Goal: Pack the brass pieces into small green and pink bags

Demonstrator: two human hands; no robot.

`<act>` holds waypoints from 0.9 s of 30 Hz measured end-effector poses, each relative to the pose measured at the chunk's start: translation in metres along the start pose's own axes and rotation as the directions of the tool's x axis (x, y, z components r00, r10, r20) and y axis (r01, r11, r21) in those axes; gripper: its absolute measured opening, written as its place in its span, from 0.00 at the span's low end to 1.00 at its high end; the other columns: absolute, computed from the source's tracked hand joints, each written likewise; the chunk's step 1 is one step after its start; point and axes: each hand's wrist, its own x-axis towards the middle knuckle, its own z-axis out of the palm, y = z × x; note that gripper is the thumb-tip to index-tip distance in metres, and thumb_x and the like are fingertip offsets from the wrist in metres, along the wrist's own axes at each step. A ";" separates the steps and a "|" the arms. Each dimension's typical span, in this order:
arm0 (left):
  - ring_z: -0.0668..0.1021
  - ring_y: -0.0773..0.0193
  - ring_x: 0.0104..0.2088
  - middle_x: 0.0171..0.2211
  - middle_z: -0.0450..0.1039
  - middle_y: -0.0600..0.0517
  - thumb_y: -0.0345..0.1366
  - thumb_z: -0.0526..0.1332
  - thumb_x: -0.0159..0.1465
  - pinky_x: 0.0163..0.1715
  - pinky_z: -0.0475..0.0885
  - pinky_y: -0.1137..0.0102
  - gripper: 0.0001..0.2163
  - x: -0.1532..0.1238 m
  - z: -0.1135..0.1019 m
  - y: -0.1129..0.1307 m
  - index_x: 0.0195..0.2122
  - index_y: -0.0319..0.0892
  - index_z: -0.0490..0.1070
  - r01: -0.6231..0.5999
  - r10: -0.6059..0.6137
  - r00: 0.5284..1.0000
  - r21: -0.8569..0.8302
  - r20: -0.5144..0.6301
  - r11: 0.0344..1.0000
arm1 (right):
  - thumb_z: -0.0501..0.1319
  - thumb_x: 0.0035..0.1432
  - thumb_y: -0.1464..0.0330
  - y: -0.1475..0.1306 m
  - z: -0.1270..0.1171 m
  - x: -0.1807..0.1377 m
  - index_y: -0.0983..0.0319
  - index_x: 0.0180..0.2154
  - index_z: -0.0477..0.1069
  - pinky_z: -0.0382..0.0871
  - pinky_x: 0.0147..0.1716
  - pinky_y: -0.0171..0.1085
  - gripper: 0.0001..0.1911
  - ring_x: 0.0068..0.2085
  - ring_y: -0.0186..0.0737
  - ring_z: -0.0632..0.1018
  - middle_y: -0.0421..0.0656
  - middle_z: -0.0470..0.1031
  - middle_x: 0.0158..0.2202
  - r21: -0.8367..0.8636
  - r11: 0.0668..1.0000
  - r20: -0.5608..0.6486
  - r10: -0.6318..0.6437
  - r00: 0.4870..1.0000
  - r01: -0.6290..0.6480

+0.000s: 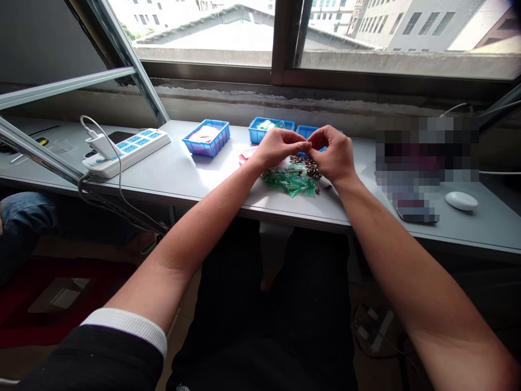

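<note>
My left hand (280, 145) and my right hand (331, 155) meet fingertip to fingertip above the desk. Both are closed in a pinch, and whatever lies between the fingers is too small or hidden to name. Below them lies a pile of small dark brown pieces (312, 168), perhaps shells or screws. In front of it is crumpled green plastic film (291, 182), and a pink-and-white packet (246, 155) is partly covered by my left hand. Behind my hands stand a blue basket (253, 134) with pale green contents and another blue basket (306, 130), mostly hidden.
A blue basket (207, 147) with pinkish-white contents stands left on the desk (183, 179). Farther left is a power strip (130, 155) with a plugged-in cable. At right are a white mouse-like object (461, 201) and a blurred-out area. A metal frame (140, 70) rises at left.
</note>
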 end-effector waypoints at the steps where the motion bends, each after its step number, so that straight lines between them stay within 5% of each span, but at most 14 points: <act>1: 0.93 0.56 0.46 0.45 0.96 0.43 0.54 0.88 0.70 0.53 0.88 0.60 0.21 -0.001 0.000 0.000 0.49 0.40 0.96 -0.003 0.003 1.000 -0.012 0.001 1.000 | 0.78 0.63 0.72 0.000 0.000 0.000 0.50 0.39 0.78 0.91 0.49 0.53 0.13 0.41 0.51 0.91 0.40 0.91 0.39 0.006 1.000 0.012 -0.002 1.000 0.002; 8: 0.94 0.57 0.44 0.47 0.96 0.45 0.29 0.78 0.71 0.53 0.91 0.59 0.10 0.005 0.002 -0.015 0.52 0.39 0.95 -0.010 0.004 0.997 -0.075 -0.079 0.997 | 0.72 0.64 0.74 -0.003 0.003 -0.001 0.51 0.42 0.79 0.91 0.51 0.54 0.11 0.42 0.50 0.91 0.42 0.91 0.40 0.015 1.000 -0.003 0.013 1.000 -0.013; 14: 0.96 0.51 0.54 0.50 0.96 0.44 0.29 0.79 0.68 0.63 0.92 0.55 0.11 0.009 0.000 -0.019 0.51 0.40 0.95 -0.114 0.115 0.991 0.020 -0.065 0.993 | 0.74 0.64 0.76 0.001 0.004 0.001 0.51 0.41 0.81 0.91 0.51 0.55 0.12 0.43 0.51 0.92 0.42 0.92 0.41 0.081 0.995 0.001 0.050 0.999 -0.049; 20: 0.96 0.49 0.62 0.59 0.95 0.42 0.24 0.74 0.70 0.68 0.93 0.51 0.22 0.009 0.005 -0.015 0.65 0.40 0.89 -0.063 0.059 0.996 -0.052 -0.071 0.997 | 0.76 0.65 0.75 0.008 0.004 0.002 0.50 0.45 0.82 0.92 0.52 0.52 0.14 0.43 0.49 0.93 0.40 0.92 0.42 0.119 0.990 0.013 0.070 0.997 -0.071; 24: 0.96 0.55 0.56 0.61 0.94 0.42 0.23 0.67 0.75 0.61 0.93 0.56 0.19 0.009 0.005 -0.006 0.63 0.41 0.89 -0.066 0.070 0.989 0.033 -0.131 0.997 | 0.78 0.72 0.67 0.019 0.002 0.007 0.49 0.50 0.85 0.94 0.50 0.51 0.09 0.42 0.48 0.92 0.41 0.91 0.44 0.136 0.990 -0.001 0.044 0.999 -0.043; 27: 0.94 0.58 0.51 0.56 0.95 0.44 0.22 0.62 0.77 0.60 0.91 0.57 0.18 0.005 0.000 0.002 0.56 0.41 0.91 -0.111 0.170 0.958 0.249 -0.230 0.962 | 0.77 0.73 0.63 0.036 0.003 0.014 0.51 0.52 0.85 0.92 0.36 0.48 0.09 0.39 0.49 0.92 0.44 0.90 0.46 0.188 0.979 -0.133 0.104 0.986 -0.078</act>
